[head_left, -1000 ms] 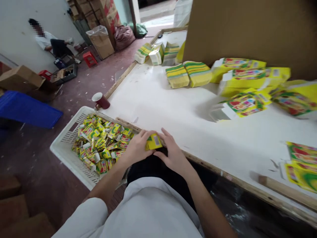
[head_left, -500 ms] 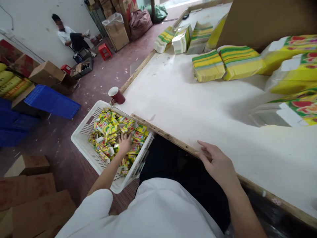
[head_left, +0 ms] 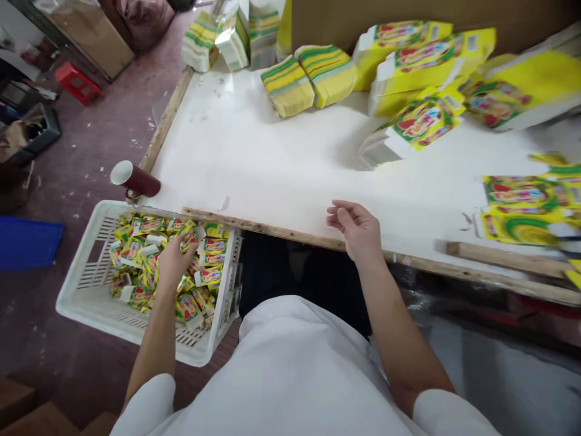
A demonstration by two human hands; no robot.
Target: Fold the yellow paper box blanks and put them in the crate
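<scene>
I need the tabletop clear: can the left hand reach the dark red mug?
Probably yes: the left hand, inside the white plastic basket, looks near the mug, with only low edges between.

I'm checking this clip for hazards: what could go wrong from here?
The mug stands at the table's corner, right by the basket; a bump might tip it onto the small boxes.
The left hand is among those jumbled boxes, so it could bend one.
The nearest stack of flat cartons looks slanted and might slide if nudged.
</scene>
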